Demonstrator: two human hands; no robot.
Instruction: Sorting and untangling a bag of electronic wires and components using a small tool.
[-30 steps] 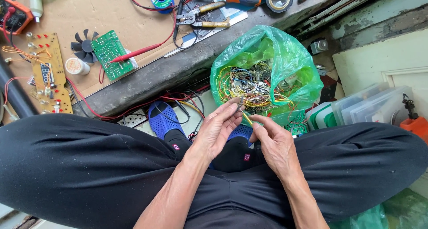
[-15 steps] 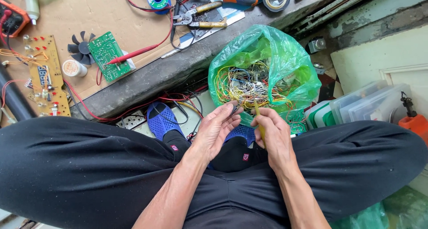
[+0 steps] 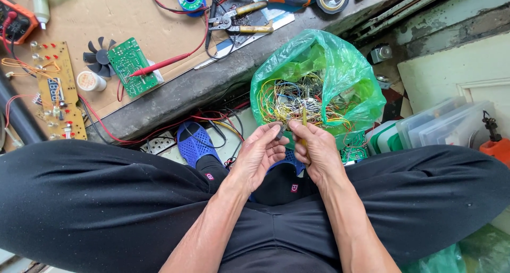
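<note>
Held: small dark part (image 3: 280, 130), pinched in left hand (image 3: 260, 155) fingertips; right hand (image 3: 313, 148) clamped a thin yellow-green wire (image 3: 304, 115). Both looked light, fragile; best gripped at ends.

At eleven o'clock we see a concrete ledge (image 3: 223, 84) covered with brown cardboard (image 3: 106, 18); at two o'clock, a weathered greenish wall (image 3: 457, 18) in flat daylight.

The green bag (image 3: 340, 71) of tangled wires (image 3: 303, 100) crowds just ahead of both hands; the raised concrete ledge (image 3: 212, 87) blocks the left.
</note>
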